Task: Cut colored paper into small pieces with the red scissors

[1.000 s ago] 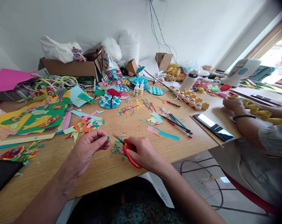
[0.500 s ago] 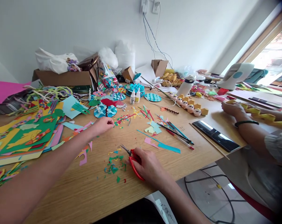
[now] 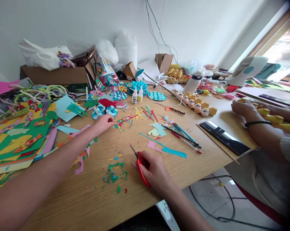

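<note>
My right hand (image 3: 156, 173) rests on the wooden table (image 3: 92, 199) near its front edge, gripping red-handled scissors (image 3: 140, 163) whose blades point up and left. Small green, blue and red paper scraps (image 3: 114, 175) lie just left of them. My left hand (image 3: 103, 123) reaches forward with its fingers curled, at the edge of a scatter of tiny colourful cut pieces (image 3: 125, 120). Whether it holds a small piece I cannot tell. Right behind it stands a blue patterned paper disc with a red fish (image 3: 106, 107).
Stacked coloured paper sheets (image 3: 17, 141) cover the left. Two glue bottles (image 3: 137, 95), pens (image 3: 183, 134), a phone (image 3: 225, 138) and a cardboard box (image 3: 55, 74) sit around. Another person's hands (image 3: 245, 109) hold a yellow paper chain at the right.
My left hand moved from close beside the scissors forward across the table to the scattered pieces by the blue disc. My right hand stayed with the scissors.
</note>
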Tool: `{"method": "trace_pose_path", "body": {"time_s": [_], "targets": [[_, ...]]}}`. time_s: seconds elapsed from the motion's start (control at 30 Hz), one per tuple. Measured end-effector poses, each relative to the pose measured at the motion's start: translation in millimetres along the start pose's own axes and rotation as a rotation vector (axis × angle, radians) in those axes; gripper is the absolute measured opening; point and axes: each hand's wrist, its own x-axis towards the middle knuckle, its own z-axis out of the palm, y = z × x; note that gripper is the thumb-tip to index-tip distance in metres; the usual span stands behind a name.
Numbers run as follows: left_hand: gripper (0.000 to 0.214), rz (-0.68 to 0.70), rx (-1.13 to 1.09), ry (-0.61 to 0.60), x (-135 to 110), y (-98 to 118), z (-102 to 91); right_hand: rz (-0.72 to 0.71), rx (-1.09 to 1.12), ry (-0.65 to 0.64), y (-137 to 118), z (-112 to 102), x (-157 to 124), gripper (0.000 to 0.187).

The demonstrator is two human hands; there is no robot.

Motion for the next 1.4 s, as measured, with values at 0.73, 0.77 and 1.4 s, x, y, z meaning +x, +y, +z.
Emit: {"method": "trace_pose_path", "body": {"time_s": [0.73,0.77,1.4], "targets": [[0.017,0.482,0.258,-0.642,-128,46,-11.5,-0.030,0.059,0.233,6,1,1,0.019],[0.017,0.486,0.256,-0.624,-133,43,-9.1,-0.029,0.050,0.227,5,1,1,0.019],[0.016,0.506,0.406,-0.313,-158,46,1.8,-0.065,-0.015,0.169,5,2,1,0.021]]}}
